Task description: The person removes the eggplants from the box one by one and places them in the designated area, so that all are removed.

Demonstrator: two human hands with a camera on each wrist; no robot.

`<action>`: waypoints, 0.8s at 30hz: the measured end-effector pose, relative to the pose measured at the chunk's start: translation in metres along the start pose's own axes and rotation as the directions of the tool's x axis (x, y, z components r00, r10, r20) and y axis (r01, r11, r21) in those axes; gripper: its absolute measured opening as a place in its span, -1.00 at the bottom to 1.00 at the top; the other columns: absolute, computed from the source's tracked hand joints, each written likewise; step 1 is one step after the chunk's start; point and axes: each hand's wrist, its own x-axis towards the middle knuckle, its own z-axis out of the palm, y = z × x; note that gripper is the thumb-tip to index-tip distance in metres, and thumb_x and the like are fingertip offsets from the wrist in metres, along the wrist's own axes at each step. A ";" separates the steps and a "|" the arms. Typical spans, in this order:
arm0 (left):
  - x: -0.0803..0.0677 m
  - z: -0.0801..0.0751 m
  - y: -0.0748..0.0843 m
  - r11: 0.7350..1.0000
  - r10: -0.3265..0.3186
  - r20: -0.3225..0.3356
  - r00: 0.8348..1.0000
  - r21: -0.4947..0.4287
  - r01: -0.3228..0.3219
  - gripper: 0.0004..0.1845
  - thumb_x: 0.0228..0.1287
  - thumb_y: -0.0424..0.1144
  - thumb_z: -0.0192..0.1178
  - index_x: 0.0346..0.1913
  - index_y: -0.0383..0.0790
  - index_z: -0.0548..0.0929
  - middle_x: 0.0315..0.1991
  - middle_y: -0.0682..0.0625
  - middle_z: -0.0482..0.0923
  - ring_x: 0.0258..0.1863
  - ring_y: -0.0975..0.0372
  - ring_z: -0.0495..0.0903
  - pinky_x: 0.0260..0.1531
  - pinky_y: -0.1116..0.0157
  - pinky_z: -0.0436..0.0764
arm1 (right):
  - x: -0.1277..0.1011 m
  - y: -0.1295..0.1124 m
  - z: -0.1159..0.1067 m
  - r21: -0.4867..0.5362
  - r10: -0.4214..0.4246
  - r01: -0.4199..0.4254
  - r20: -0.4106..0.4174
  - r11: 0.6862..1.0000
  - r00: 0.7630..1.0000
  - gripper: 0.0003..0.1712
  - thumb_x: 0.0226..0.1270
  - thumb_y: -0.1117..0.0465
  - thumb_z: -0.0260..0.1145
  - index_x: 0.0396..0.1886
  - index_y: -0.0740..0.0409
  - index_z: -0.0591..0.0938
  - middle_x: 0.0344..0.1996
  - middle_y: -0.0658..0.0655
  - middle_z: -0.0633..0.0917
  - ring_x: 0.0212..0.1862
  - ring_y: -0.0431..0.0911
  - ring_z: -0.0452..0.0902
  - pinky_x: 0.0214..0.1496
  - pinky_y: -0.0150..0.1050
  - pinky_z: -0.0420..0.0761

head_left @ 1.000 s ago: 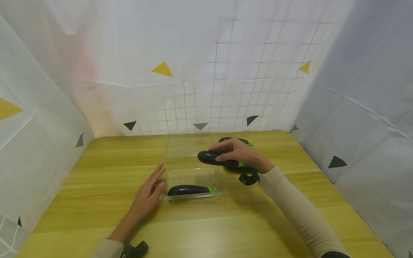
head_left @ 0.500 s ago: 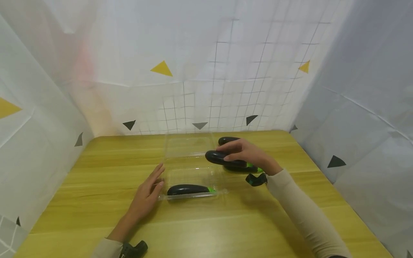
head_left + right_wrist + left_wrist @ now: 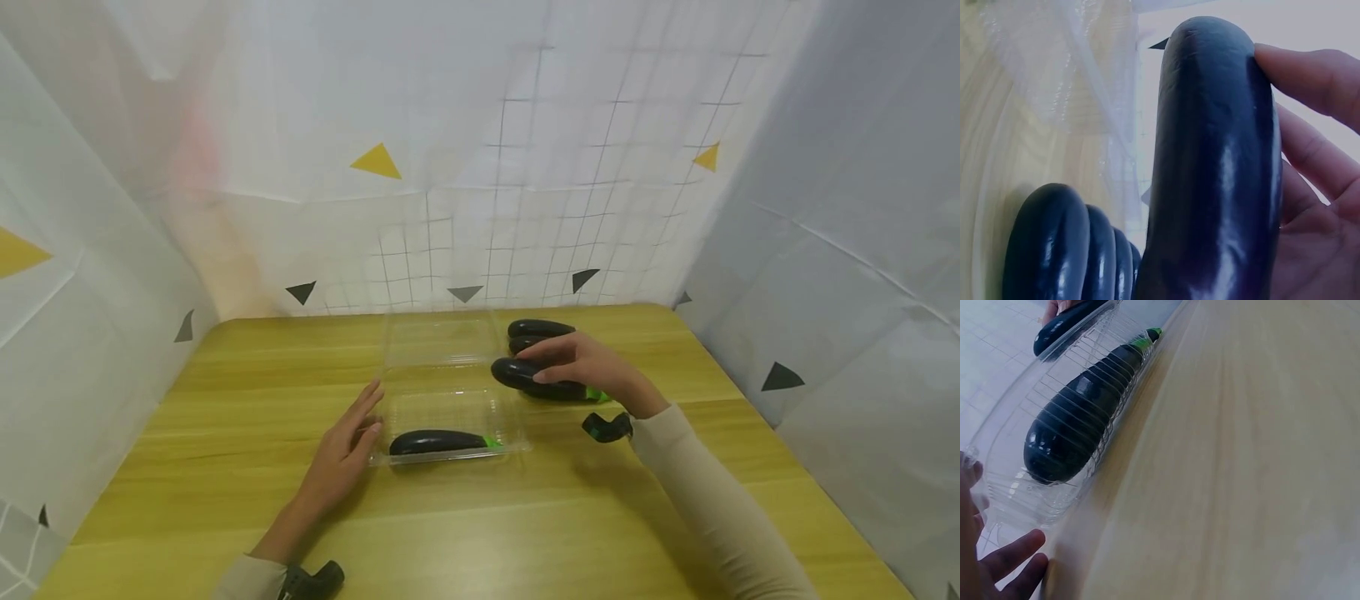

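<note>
My right hand [image 3: 592,367] pinches a dark eggplant [image 3: 513,372] between thumb and fingers, raised above a row of eggplants on the table. In the right wrist view the held eggplant [image 3: 1216,156] fills the middle, and the row of eggplants [image 3: 1047,244] lies below it. A clear plastic clamshell box [image 3: 450,404] lies open, with one green-stemmed eggplant [image 3: 435,442] along its near side. At the box's left end, my left hand [image 3: 341,450] touches the wall with its fingers extended. The left wrist view shows that eggplant [image 3: 1079,412] through the ribbed plastic.
Behind the box's base its clear lid [image 3: 442,340] lies folded back on the wooden table [image 3: 465,533]. Other eggplants [image 3: 542,327] lie right of the lid, partly hidden by my right hand. White sheets [image 3: 300,108] with triangles surround the table.
My right hand has moved right with the eggplant, away from above the box's side and over the row. The left hand and the box have stayed put.
</note>
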 end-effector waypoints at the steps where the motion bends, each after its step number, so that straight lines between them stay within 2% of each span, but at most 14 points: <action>1: 0.000 0.000 0.000 1.000 0.001 -0.001 1.000 -0.001 -0.001 -0.42 0.60 -0.42 0.09 0.59 -0.12 0.33 0.60 -0.11 0.17 0.21 -0.09 0.61 0.17 0.52 0.44 | -0.001 0.001 0.000 -0.009 0.004 -0.004 -0.001 1.000 1.000 -0.54 0.37 0.17 0.51 0.25 0.00 0.74 0.22 0.04 0.68 0.22 0.01 0.57 0.21 -0.08 0.57; 9: 0.001 0.002 -0.005 1.000 -0.006 -0.007 1.000 0.002 0.006 -0.43 0.58 -0.45 0.09 0.57 -0.25 0.34 0.59 -0.17 0.17 0.20 -0.14 0.61 0.15 0.54 0.43 | -0.006 0.009 0.000 -0.022 0.015 -0.015 0.007 1.000 1.000 -0.53 0.37 0.12 0.51 0.26 -0.04 0.73 0.26 0.00 0.66 0.29 -0.03 0.53 0.29 0.02 0.51; 13: 0.002 -0.002 0.016 1.000 0.001 -0.009 1.000 0.003 -0.001 -0.45 0.56 -0.50 0.08 0.54 -0.36 0.35 0.57 -0.27 0.19 0.17 -0.21 0.61 0.15 0.54 0.44 | -0.009 0.013 -0.002 0.004 0.017 -0.018 0.011 1.000 1.000 -0.52 0.39 0.14 0.50 0.28 0.01 0.71 0.28 0.03 0.65 0.32 -0.02 0.51 0.30 0.02 0.52; 16: 0.003 -0.004 0.029 1.000 0.010 -0.006 1.000 0.006 -0.010 -0.46 0.56 -0.51 0.06 0.53 -0.41 0.34 0.56 -0.33 0.19 0.15 -0.24 0.61 0.15 0.51 0.46 | -0.012 0.018 -0.004 0.013 0.007 -0.008 0.010 1.000 1.000 -0.51 0.40 0.16 0.49 0.30 0.07 0.70 0.29 0.07 0.64 0.33 0.01 0.51 0.28 -0.06 0.55; 20: 0.002 -0.002 0.023 1.000 0.000 -0.010 1.000 -0.008 0.000 -0.46 0.57 -0.50 0.07 0.54 -0.37 0.35 0.56 -0.30 0.19 0.16 -0.26 0.60 0.15 0.54 0.44 | -0.015 0.026 -0.007 -0.008 0.000 0.000 0.001 1.000 1.000 -0.52 0.40 0.19 0.48 0.29 0.10 0.70 0.27 0.09 0.65 0.31 0.02 0.53 0.24 -0.17 0.57; 24: 0.001 0.001 0.006 1.000 -0.009 -0.012 1.000 -0.010 0.009 -0.45 0.57 -0.47 0.08 0.55 -0.29 0.35 0.58 -0.23 0.18 0.18 -0.23 0.60 0.15 0.56 0.41 | -0.020 0.030 -0.008 -0.010 0.024 -0.024 -0.014 1.000 1.000 -0.53 0.39 0.21 0.48 0.28 0.10 0.70 0.26 0.11 0.65 0.29 0.03 0.54 0.21 -0.15 0.58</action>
